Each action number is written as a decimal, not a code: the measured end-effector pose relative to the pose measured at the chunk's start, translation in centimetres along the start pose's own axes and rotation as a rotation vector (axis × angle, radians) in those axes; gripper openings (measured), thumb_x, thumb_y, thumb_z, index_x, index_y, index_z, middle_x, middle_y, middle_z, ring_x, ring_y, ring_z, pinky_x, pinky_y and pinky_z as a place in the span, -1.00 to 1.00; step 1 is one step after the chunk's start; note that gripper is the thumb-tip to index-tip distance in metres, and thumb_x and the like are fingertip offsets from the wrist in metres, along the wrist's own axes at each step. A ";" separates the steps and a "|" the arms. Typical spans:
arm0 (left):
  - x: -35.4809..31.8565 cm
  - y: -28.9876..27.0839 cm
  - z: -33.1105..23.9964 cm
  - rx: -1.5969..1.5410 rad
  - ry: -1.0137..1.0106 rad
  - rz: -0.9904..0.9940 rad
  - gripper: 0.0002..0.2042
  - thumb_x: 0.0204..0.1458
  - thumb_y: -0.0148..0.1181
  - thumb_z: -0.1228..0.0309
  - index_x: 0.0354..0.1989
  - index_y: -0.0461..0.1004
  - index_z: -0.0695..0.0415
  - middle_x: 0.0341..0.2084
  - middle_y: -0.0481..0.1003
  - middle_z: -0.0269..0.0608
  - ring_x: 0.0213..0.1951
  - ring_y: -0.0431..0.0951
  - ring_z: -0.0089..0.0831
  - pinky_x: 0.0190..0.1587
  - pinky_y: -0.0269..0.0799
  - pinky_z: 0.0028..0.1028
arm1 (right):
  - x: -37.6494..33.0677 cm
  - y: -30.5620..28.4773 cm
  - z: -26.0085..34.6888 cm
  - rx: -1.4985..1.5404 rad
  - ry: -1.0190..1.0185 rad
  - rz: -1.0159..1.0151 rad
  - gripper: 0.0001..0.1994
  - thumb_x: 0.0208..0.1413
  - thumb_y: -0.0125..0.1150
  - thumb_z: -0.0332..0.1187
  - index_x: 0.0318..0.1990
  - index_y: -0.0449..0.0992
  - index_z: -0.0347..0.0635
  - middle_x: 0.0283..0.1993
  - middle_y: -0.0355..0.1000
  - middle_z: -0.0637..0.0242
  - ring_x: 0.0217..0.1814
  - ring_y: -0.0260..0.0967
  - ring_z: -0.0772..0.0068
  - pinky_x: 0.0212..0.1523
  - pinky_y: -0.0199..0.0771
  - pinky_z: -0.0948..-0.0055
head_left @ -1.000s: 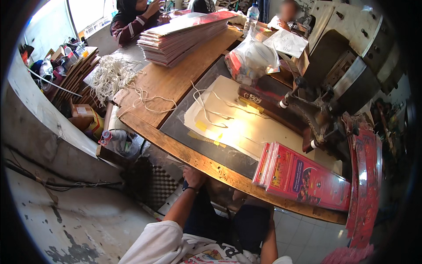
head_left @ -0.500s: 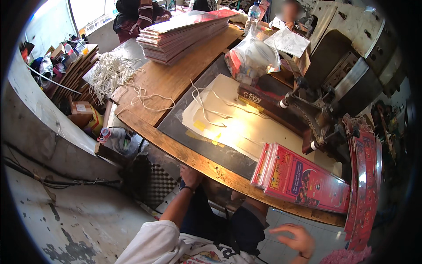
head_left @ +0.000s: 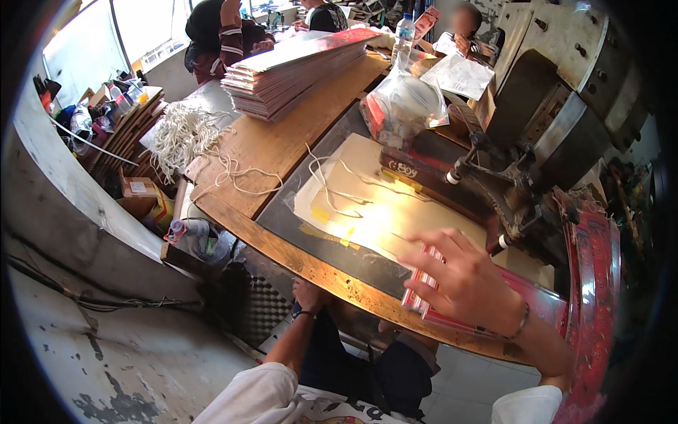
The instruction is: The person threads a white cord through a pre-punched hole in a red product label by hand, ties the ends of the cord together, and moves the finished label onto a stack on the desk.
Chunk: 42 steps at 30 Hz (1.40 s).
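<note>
My right hand (head_left: 470, 286) hovers over or lightly touches a stack of red printed cards in clear sleeves (head_left: 533, 290) at the table's near right edge. Its fingers are apart, slightly blurred, and I see nothing held in them; the palm hides much of the stack. My left hand (head_left: 308, 295) is low beside my leg, below the front edge of the table (head_left: 318, 267), with its fingers mostly hidden. A pale board (head_left: 438, 219) with yellow tape lies ahead of my right hand, and cream cords (head_left: 339, 205) lie loosely on it.
A heavy metal machine (head_left: 515, 184) stands at the right, with red printed strips (head_left: 593, 268) hanging beside it. Farther off are a filled plastic bag (head_left: 402, 106), a water bottle (head_left: 404, 35), a tall stack of sheets (head_left: 296, 78) and a white cord bundle (head_left: 180, 134). Other people sit beyond.
My right hand has risen from beside my leg, below the table edge, to the stack of red cards. My left hand stays low by my leg.
</note>
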<state>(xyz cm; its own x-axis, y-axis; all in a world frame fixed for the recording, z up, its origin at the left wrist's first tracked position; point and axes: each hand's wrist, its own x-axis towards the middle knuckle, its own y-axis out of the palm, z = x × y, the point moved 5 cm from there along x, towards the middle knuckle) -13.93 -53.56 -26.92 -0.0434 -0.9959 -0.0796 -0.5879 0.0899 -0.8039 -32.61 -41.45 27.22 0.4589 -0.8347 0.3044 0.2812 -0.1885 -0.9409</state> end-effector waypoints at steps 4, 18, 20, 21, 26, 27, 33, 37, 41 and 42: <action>1.1 3.3 5.3 -0.289 -0.001 -0.094 -0.39 -0.06 0.18 0.05 0.04 0.36 0.32 -0.18 0.35 0.01 -0.16 0.44 -0.01 -0.19 0.43 -0.17 | 0.9 2.8 -2.8 0.097 0.137 -0.080 -0.66 0.12 0.19 -0.17 -0.01 0.51 -0.13 0.09 0.41 0.17 0.03 0.37 0.04 0.13 0.26 0.13; -6.0 -7.5 -7.5 0.133 0.592 1.027 -0.50 0.08 0.17 -0.02 0.03 0.50 0.12 -0.05 0.50 0.09 0.02 0.50 -0.02 0.08 0.39 -0.23 | -0.2 4.6 -4.4 0.228 0.219 0.073 -0.73 0.11 0.16 -0.13 -0.32 0.64 -0.11 -0.13 0.53 0.31 -0.07 0.45 0.24 0.04 0.32 0.25; -11.8 -19.2 -13.9 0.139 0.816 1.617 -0.56 0.19 0.10 0.02 0.02 0.50 0.14 -0.11 0.55 0.03 -0.01 0.53 -0.11 0.07 0.39 -0.28 | 0.2 4.4 -3.7 0.211 0.177 0.009 -0.72 0.12 0.16 -0.12 -0.31 0.63 -0.14 -0.16 0.52 0.34 -0.13 0.46 0.26 0.01 0.33 0.26; -13.4 -24.1 -16.7 -0.109 0.828 1.801 -0.62 0.22 0.10 0.11 -0.02 0.51 0.17 -0.16 0.57 0.02 -0.05 0.55 -0.16 0.02 0.42 -0.29 | 0.7 4.5 -3.3 0.208 0.158 0.015 -0.72 0.12 0.16 -0.13 -0.28 0.63 -0.15 -0.15 0.52 0.34 -0.12 0.46 0.27 0.03 0.32 0.26; -9.3 -39.5 -32.6 -0.476 1.282 1.805 -0.82 0.09 0.29 0.43 -0.22 0.55 0.27 -0.32 0.60 -0.11 -0.27 0.61 -0.31 -0.24 0.49 -0.37 | 0.5 4.0 -3.9 0.266 0.171 -0.055 -0.76 0.12 0.19 -0.22 -0.21 0.61 -0.19 -0.11 0.51 0.29 -0.09 0.47 0.23 0.03 0.35 0.25; -6.6 -39.4 -34.9 -0.342 1.314 1.481 -0.78 0.08 0.31 0.34 -0.24 0.56 0.25 -0.37 0.60 -0.14 -0.33 0.61 -0.33 -0.26 0.49 -0.39 | 0.4 3.7 -4.2 0.368 0.171 -0.127 -0.78 0.11 0.21 -0.29 -0.18 0.60 -0.22 -0.09 0.51 0.25 -0.08 0.47 0.20 0.02 0.39 0.25; 0.9 -33.3 -43.2 0.155 1.479 0.887 -0.59 0.08 0.28 0.03 -0.27 0.59 0.20 -0.48 0.60 -0.26 -0.44 0.57 -0.46 -0.37 0.46 -0.48 | 0.3 1.4 -4.8 0.424 0.175 -0.388 -0.86 0.05 0.23 -0.58 -0.22 0.59 -0.36 -0.10 0.51 0.17 -0.27 0.54 0.25 -0.26 0.53 0.43; 1.2 -29.6 -41.5 -0.144 1.119 1.722 -0.56 0.19 0.14 0.02 -0.27 0.56 0.26 -0.50 0.58 -0.27 -0.47 0.54 -0.51 -0.41 0.44 -0.51 | 0.0 2.2 -5.2 0.513 0.234 -0.414 -0.84 0.10 0.19 -0.61 -0.17 0.60 -0.29 -0.10 0.50 0.23 -0.37 0.49 0.44 -0.38 0.48 0.50; 2.1 -29.5 -40.2 -0.194 1.098 1.835 -0.58 0.29 0.00 0.10 -0.29 0.52 0.29 -0.70 0.37 -0.45 -0.63 0.36 -0.65 -0.56 0.27 -0.59 | -0.4 2.6 -6.4 0.619 0.321 -0.423 -0.79 0.12 0.18 -0.61 -0.10 0.58 -0.23 -0.13 0.49 0.28 -0.44 0.40 0.60 -0.47 0.39 0.61; 2.6 -29.8 -40.0 -0.188 1.088 1.841 -0.58 0.29 0.00 0.10 -0.29 0.52 0.29 -0.70 0.37 -0.45 -0.63 0.36 -0.65 -0.56 0.27 -0.59 | -0.5 2.8 -6.4 0.627 0.324 -0.429 -0.79 0.12 0.18 -0.61 -0.10 0.58 -0.23 -0.13 0.49 0.28 -0.44 0.40 0.60 -0.47 0.39 0.61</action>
<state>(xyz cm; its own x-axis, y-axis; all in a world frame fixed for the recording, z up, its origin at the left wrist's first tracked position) -28.85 -59.29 20.38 -0.7964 0.5828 -0.1618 0.6043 0.7783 -0.1706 -37.41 -44.84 23.53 -0.0341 -0.8820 0.4700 0.8391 -0.2807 -0.4659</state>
